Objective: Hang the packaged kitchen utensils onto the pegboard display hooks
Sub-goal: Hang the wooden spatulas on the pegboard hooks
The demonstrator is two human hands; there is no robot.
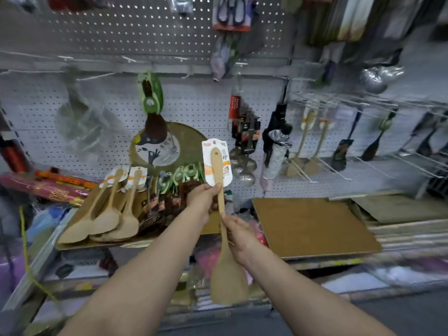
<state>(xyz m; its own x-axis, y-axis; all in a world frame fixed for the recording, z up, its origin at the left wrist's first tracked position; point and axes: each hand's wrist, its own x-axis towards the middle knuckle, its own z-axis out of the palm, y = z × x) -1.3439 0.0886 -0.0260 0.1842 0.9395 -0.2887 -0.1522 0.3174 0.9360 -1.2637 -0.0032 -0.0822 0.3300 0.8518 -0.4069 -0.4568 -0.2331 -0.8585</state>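
A wooden spatula [228, 275] with a white and orange header card [217, 161] stands upright in front of the pegboard [194, 105], blade down. My left hand [203, 200] pinches its handle just under the card. My right hand [238, 235] grips the handle lower down, above the blade. Several more carded wooden spatulas [109, 214] lie in a pile on the shelf to the left. Bare metal hooks [128, 59] stick out of the pegboard above.
A green-carded dark utensil [152, 105] hangs on the board above a round woven tray [191, 141]. Metal ladles [242, 166], a folded umbrella [275, 156] and hanging spatulas [308, 132] are to the right. A brown board [315, 226] lies on the shelf.
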